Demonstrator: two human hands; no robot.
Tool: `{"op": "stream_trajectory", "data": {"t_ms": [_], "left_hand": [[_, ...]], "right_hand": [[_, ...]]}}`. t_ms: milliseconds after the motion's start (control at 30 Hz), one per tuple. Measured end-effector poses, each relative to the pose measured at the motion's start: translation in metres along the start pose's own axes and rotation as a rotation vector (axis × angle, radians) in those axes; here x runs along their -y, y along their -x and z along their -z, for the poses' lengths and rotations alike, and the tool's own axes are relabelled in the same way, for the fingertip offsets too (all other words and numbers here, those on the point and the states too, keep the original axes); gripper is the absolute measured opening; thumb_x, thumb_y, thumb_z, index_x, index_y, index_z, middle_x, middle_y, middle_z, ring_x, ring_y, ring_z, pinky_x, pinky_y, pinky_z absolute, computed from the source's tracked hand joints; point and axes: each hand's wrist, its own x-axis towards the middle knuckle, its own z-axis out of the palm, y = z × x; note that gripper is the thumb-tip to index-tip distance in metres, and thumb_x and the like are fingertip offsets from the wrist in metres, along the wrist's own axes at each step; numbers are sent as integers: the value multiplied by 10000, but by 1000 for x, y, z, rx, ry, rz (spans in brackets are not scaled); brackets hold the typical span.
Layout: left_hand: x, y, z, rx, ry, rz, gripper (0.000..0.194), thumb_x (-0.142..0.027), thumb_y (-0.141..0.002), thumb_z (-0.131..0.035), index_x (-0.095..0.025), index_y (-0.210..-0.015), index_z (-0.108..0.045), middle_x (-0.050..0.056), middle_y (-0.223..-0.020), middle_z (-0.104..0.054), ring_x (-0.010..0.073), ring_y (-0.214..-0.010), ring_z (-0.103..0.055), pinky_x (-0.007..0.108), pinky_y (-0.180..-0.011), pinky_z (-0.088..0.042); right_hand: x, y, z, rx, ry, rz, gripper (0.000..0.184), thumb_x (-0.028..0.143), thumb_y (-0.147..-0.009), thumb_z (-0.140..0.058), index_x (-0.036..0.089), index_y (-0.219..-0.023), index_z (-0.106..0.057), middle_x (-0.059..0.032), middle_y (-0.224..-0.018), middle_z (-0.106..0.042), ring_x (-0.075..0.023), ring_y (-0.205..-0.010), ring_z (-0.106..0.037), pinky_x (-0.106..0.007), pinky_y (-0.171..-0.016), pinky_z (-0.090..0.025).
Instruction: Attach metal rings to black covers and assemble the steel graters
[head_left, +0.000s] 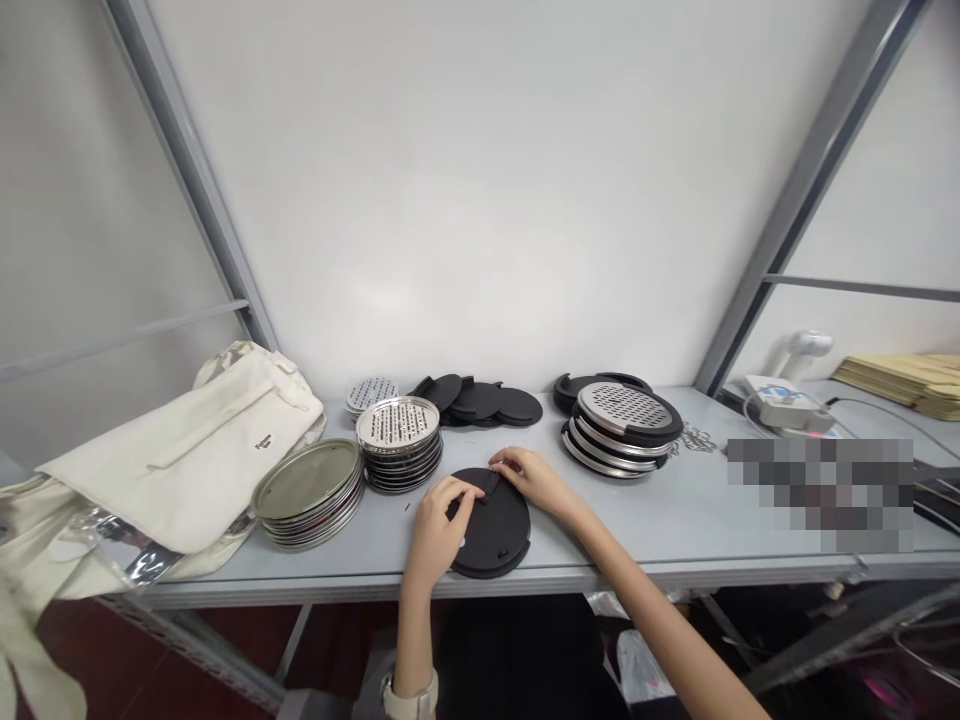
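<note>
A round black disc (491, 535) lies flat near the front edge of the grey table, with a small dark knob close to its near rim. My left hand (442, 525) rests over its left side, thumb and forefinger pinched together at a small dark piece near the middle. At the far rim, my right hand (531, 480) has its fingertips pressed together; whatever is between them is too small to make out. Left of the disc stands a stack of round metal grater plates (399, 425). Beside that is a pile of round olive-topped metal plates (307, 480).
Several black discs (480, 400) lie against the wall. To the right is a stack of grater plates with black rims (630, 412), near a small chain (696, 438). A cream bag (187, 450) covers the left end. Metal posts (814, 190) frame the table (720, 520).
</note>
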Motion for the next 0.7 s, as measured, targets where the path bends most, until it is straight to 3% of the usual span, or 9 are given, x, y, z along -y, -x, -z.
{"op": "stream_trajectory", "data": {"t_ms": [467,700], "left_hand": [[2,-1,-1,-1,1,-10,265,-289,-951,-435,-229,-880,-683,21,-926,-659,180,-938,-597,294,-857,-432],[2,0,-1,10,4,-6,256,-286,-949,-438,-232,-891,-681,20,-931,-658,178,-939,-596,294,-858,-429]], "right_hand": [[1,-2,1,-82,13,-10,195,183,-919,-492,151,-902,-684,-84,-887,-655,-179,-786,-605,-301,-754,-474],[2,1,1,17,-5,38,190,168,-917,-480,159,-930,-670,-79,-901,-658,-181,-815,-612,-303,-761,-485]]}}
